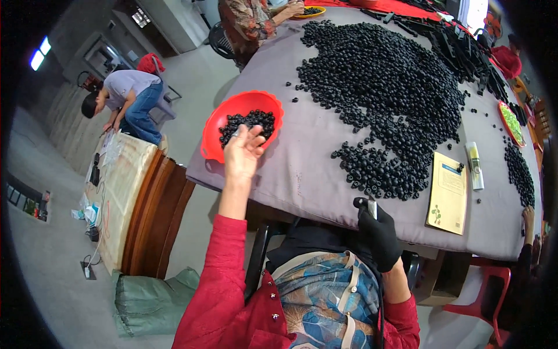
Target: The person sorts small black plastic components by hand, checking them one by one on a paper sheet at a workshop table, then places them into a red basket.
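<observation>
Black beads (383, 75): large heap across the far and middle counter (296, 166), thinning toward the near edge; strays around it; smaller batch inside the red bowl (213, 129).
Red bowl: on the counter, left of the heap, scalloped rim, beads bunched in it.
Left grip (243, 154): bare hand over the bowl's near side, fingers loosely spread and part curled, nothing visible in hold; can't tell if fingertips touch beads.
Right grip (379, 235): black-gloved, at the counter's near edge, near the heap; closed around a small silver-toned piece (372, 209), exact kind unclear.
Yellow booklet (447, 198): flat, right of the heap's near end, a bead or two at its far right corner.
White-and-green tube (475, 166): just right of the booklet.
Black strips (465, 52): piled far right, beyond the heap.
Co-worker (247, 23): far left, patterned top, hands by a yellow bowl.
</observation>
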`<act>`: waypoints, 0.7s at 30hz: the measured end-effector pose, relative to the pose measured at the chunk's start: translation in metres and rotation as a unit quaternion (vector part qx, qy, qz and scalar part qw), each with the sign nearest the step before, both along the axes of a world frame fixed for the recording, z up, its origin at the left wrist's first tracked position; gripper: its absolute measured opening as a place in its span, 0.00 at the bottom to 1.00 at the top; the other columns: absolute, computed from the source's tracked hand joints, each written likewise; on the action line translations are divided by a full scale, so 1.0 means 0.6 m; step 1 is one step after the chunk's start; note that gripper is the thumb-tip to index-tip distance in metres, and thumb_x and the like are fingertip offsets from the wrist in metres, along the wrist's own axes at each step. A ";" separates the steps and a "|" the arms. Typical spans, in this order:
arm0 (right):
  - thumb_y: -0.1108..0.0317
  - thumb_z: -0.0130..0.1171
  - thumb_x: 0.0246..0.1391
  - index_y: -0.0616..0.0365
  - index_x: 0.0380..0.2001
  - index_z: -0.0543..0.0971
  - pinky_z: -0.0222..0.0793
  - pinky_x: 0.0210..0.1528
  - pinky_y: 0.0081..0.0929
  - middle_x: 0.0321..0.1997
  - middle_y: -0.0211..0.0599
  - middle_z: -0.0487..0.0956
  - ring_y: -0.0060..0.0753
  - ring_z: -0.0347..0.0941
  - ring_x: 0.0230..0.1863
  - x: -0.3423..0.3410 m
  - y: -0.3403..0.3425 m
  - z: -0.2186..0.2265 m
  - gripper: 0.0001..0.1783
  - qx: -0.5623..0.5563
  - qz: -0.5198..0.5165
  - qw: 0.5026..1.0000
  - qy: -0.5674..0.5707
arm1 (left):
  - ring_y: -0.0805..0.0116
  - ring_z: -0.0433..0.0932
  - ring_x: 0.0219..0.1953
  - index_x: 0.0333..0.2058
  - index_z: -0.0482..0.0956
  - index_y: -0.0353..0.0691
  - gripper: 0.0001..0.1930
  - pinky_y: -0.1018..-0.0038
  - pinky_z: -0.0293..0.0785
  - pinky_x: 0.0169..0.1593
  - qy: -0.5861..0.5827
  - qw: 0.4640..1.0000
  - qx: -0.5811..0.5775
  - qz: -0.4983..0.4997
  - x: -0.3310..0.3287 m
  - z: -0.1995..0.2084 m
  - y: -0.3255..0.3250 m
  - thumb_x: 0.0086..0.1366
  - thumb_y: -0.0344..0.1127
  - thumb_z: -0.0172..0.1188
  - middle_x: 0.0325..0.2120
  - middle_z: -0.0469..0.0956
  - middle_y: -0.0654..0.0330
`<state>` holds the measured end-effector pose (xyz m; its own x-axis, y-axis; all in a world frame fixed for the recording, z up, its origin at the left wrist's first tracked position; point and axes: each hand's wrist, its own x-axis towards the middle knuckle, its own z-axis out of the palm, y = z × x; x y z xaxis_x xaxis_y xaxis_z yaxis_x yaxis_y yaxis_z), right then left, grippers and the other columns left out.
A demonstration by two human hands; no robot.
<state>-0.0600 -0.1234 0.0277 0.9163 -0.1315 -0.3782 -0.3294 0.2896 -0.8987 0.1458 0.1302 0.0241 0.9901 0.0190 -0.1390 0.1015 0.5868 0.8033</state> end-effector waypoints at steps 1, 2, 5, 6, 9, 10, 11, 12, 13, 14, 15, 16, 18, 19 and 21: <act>0.67 0.49 0.52 0.61 0.40 0.72 0.55 0.25 0.13 0.23 0.20 0.65 0.12 0.58 0.24 0.002 0.000 -0.002 0.13 -0.003 -0.006 1.000 0.002 | 0.71 0.77 0.22 0.33 0.70 0.40 0.10 0.81 0.71 0.19 0.025 1.000 -0.011 0.010 0.004 -0.002 0.006 0.61 0.40 0.51 0.29 0.78 0.56; 0.66 0.49 0.52 0.60 0.40 0.73 0.53 0.24 0.12 0.23 0.18 0.64 0.11 0.57 0.23 0.004 -0.001 -0.008 0.13 -0.001 0.001 1.000 -0.006 | 0.71 0.77 0.22 0.33 0.70 0.39 0.09 0.81 0.70 0.18 0.023 0.999 -0.013 -0.018 0.003 -0.016 0.007 0.61 0.39 0.51 0.29 0.77 0.55; 0.66 0.49 0.53 0.59 0.40 0.73 0.51 0.21 0.10 0.22 0.17 0.64 0.09 0.56 0.21 0.007 0.004 -0.009 0.13 0.020 -0.006 1.000 -0.010 | 0.74 0.74 0.19 0.34 0.71 0.37 0.07 0.82 0.66 0.15 0.022 0.993 0.033 -0.113 -0.028 -0.064 -0.032 0.60 0.34 0.52 0.26 0.77 0.56; 0.65 0.49 0.53 0.59 0.39 0.73 0.50 0.21 0.10 0.22 0.17 0.64 0.09 0.55 0.21 0.005 0.004 -0.003 0.13 0.020 -0.006 1.000 0.009 | 0.77 0.71 0.16 0.35 0.71 0.37 0.06 0.83 0.64 0.14 0.037 0.989 0.074 -0.124 -0.044 -0.068 -0.060 0.58 0.30 0.53 0.23 0.75 0.58; 0.65 0.49 0.53 0.59 0.39 0.73 0.50 0.20 0.10 0.22 0.17 0.64 0.09 0.55 0.20 0.003 0.004 0.002 0.12 0.008 -0.004 1.000 0.028 | 0.81 0.68 0.14 0.33 0.73 0.36 0.06 0.84 0.61 0.13 0.044 0.971 0.128 -0.197 -0.058 -0.090 -0.122 0.56 0.30 0.55 0.22 0.74 0.59; 0.66 0.49 0.53 0.59 0.39 0.73 0.50 0.20 0.10 0.21 0.17 0.64 0.09 0.55 0.20 0.003 0.005 0.003 0.12 -0.001 -0.001 1.000 0.027 | 0.79 0.69 0.15 0.32 0.73 0.36 0.06 0.82 0.62 0.15 -0.015 0.948 0.233 -0.217 -0.052 -0.100 -0.139 0.55 0.30 0.56 0.22 0.74 0.59; 0.66 0.49 0.53 0.59 0.39 0.73 0.50 0.20 0.10 0.21 0.17 0.64 0.09 0.55 0.20 0.003 0.006 0.006 0.12 -0.002 0.000 1.000 0.026 | 0.76 0.69 0.16 0.30 0.74 0.35 0.07 0.80 0.64 0.16 -0.073 0.910 0.335 -0.232 -0.046 -0.107 -0.153 0.53 0.30 0.57 0.21 0.73 0.59; 0.66 0.49 0.53 0.59 0.39 0.73 0.51 0.21 0.11 0.21 0.18 0.64 0.09 0.55 0.20 0.002 0.006 0.008 0.13 -0.008 0.001 1.000 0.023 | 0.76 0.69 0.16 0.30 0.74 0.35 0.07 0.80 0.64 0.16 -0.073 0.910 0.334 -0.233 -0.042 -0.111 -0.168 0.53 0.30 0.57 0.21 0.73 0.59; 0.66 0.49 0.53 0.60 0.39 0.73 0.51 0.21 0.11 0.22 0.18 0.65 0.09 0.56 0.20 0.002 0.006 0.008 0.13 -0.012 0.003 1.000 0.019 | 0.71 0.71 0.19 0.30 0.74 0.34 0.08 0.76 0.66 0.21 -0.160 0.864 0.443 -0.177 -0.038 -0.114 -0.181 0.51 0.30 0.59 0.22 0.72 0.58; 0.66 0.49 0.53 0.60 0.39 0.73 0.51 0.21 0.11 0.22 0.18 0.65 0.09 0.56 0.20 0.002 0.006 0.004 0.13 -0.013 0.003 1.000 0.019 | 0.66 0.73 0.23 0.30 0.74 0.34 0.10 0.73 0.69 0.25 -0.243 0.797 0.541 -0.115 -0.033 -0.116 -0.191 0.48 0.30 0.60 0.24 0.71 0.56; 0.66 0.48 0.53 0.60 0.40 0.73 0.52 0.21 0.11 0.22 0.19 0.65 0.09 0.56 0.20 0.002 0.001 -0.003 0.13 -0.025 0.005 1.000 0.003 | 0.66 0.73 0.23 0.30 0.74 0.34 0.10 0.73 0.69 0.25 -0.245 0.798 0.538 -0.120 -0.031 -0.115 -0.207 0.48 0.30 0.60 0.24 0.71 0.56; 0.66 0.48 0.53 0.60 0.40 0.73 0.53 0.21 0.11 0.22 0.19 0.65 0.10 0.56 0.21 0.001 -0.003 -0.008 0.13 -0.037 0.007 0.999 -0.013 | 0.60 0.72 0.26 0.31 0.74 0.34 0.11 0.69 0.69 0.30 -0.252 0.755 0.594 -0.119 -0.029 -0.113 -0.221 0.47 0.31 0.61 0.26 0.70 0.54; 0.66 0.48 0.53 0.61 0.40 0.73 0.53 0.22 0.11 0.23 0.19 0.66 0.10 0.57 0.21 -0.002 -0.006 -0.013 0.13 -0.066 0.017 0.997 -0.039 | 0.52 0.72 0.32 0.31 0.74 0.35 0.12 0.63 0.68 0.36 -0.240 0.713 0.644 -0.135 -0.028 -0.116 -0.239 0.46 0.32 0.61 0.31 0.69 0.51; 0.66 0.48 0.53 0.61 0.40 0.73 0.53 0.22 0.11 0.23 0.20 0.66 0.10 0.57 0.22 -0.003 -0.005 -0.013 0.14 -0.092 0.031 0.993 -0.066 | 0.52 0.72 0.32 0.31 0.74 0.35 0.12 0.63 0.68 0.36 -0.241 0.713 0.645 -0.136 -0.023 -0.124 -0.240 0.46 0.32 0.61 0.31 0.69 0.51; 0.66 0.49 0.53 0.62 0.40 0.72 0.54 0.23 0.12 0.24 0.20 0.67 0.11 0.58 0.23 -0.002 -0.005 0.008 0.14 -0.022 0.021 0.999 -0.022 | 0.53 0.71 0.28 0.29 0.74 0.36 0.09 0.63 0.67 0.33 -0.320 0.695 0.641 -0.062 -0.013 -0.140 -0.238 0.45 0.30 0.58 0.25 0.70 0.51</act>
<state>-0.0610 -0.1262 0.0323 0.9372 -0.1084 -0.3316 -0.2996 0.2368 -0.9242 0.1378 -0.0128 -0.0598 0.8470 -0.3696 0.3820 -0.5305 -0.6335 0.5633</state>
